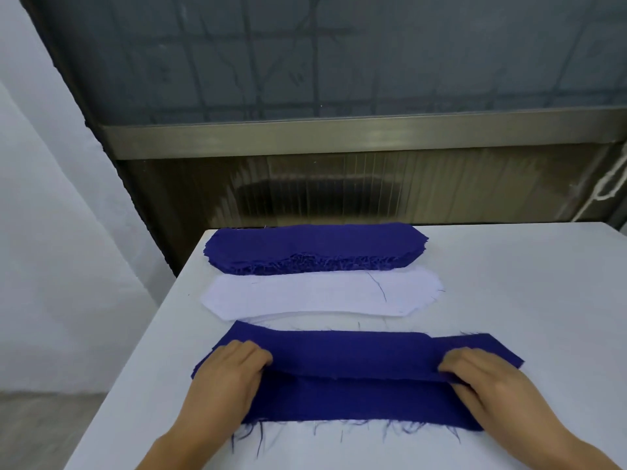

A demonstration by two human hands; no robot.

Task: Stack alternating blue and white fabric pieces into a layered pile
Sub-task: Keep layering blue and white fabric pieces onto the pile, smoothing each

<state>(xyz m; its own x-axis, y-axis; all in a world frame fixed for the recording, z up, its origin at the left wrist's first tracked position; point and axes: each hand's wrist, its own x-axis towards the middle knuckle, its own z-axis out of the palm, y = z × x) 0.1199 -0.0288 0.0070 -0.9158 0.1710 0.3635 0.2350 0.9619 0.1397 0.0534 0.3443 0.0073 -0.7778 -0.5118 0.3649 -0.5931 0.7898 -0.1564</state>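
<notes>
Left hand (228, 371) and right hand (481, 374), fingers curled, pinching blue piece (349, 354) at its ends, on near pile at table (526, 293) front. Beyond: white stack (319, 295), then blue stack (312, 247).

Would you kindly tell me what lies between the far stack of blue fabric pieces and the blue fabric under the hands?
The head view shows the white fabric pile on the white table.
</notes>
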